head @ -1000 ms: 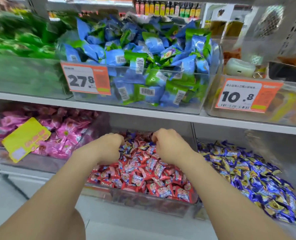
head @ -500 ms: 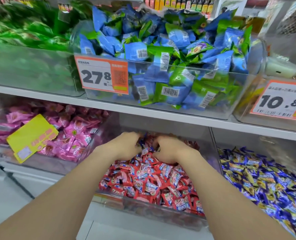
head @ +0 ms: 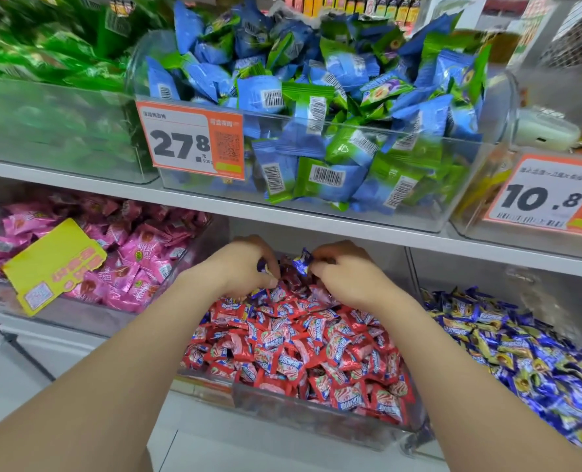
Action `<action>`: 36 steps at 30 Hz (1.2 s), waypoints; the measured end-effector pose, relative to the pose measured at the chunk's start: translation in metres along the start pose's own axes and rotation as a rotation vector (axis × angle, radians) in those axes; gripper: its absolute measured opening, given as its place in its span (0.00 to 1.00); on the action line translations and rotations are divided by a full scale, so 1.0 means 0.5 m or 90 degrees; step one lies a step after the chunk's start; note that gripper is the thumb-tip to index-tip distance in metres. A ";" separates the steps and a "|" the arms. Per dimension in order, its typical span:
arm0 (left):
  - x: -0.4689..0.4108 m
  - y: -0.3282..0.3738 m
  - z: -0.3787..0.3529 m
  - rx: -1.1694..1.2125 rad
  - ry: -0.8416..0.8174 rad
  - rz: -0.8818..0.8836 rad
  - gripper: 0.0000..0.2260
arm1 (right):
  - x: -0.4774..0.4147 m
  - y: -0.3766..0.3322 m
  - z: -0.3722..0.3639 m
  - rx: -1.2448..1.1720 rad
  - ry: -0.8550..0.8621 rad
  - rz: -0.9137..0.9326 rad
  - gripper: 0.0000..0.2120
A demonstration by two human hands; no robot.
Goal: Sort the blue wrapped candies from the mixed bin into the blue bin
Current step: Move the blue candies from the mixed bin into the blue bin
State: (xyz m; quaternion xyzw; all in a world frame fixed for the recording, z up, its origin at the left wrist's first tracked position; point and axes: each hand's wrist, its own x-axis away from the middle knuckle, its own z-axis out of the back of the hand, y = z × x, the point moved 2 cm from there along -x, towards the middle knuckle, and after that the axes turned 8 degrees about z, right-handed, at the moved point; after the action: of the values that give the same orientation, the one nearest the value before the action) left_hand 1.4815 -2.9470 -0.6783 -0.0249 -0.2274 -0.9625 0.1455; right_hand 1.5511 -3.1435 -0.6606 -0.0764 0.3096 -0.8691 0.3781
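Mixed bin (head: 317,417), back edge: our right hand (head: 347,281) pinches a blue candy (head: 302,261). Left hand (head: 245,267) curled in the pile, grip unclear. Candy not yet in blue bin (head: 538,287); likely more blues left.

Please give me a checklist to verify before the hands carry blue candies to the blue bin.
1. Right hand pinches a blue candy: ok.
2. Left hand holds a candy: cannot tell, curled fingers hide it.
3. Grips free of red candies: cannot tell.
4. Blue bin open, beside the mixed bin: ok.
5. Mixed bin free of blue: not ok, a blue wrapper lies by the left hand.
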 end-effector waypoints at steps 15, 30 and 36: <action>0.051 -0.004 0.004 -0.001 -0.032 0.058 0.12 | 0.050 -0.036 0.012 0.363 -0.214 0.034 0.19; 0.054 -0.016 -0.009 -0.231 -0.171 0.090 0.17 | 0.046 -0.047 -0.038 0.286 -0.199 0.073 0.23; 0.051 -0.015 -0.013 -0.188 -0.138 0.044 0.06 | 0.038 -0.050 -0.055 0.258 -0.188 0.011 0.16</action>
State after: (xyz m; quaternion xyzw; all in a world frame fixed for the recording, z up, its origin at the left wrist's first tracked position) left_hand 1.4553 -2.9505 -0.6844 -0.1573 -0.0967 -0.9716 0.1482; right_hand 1.5125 -3.1308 -0.6696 -0.1225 0.0712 -0.8896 0.4341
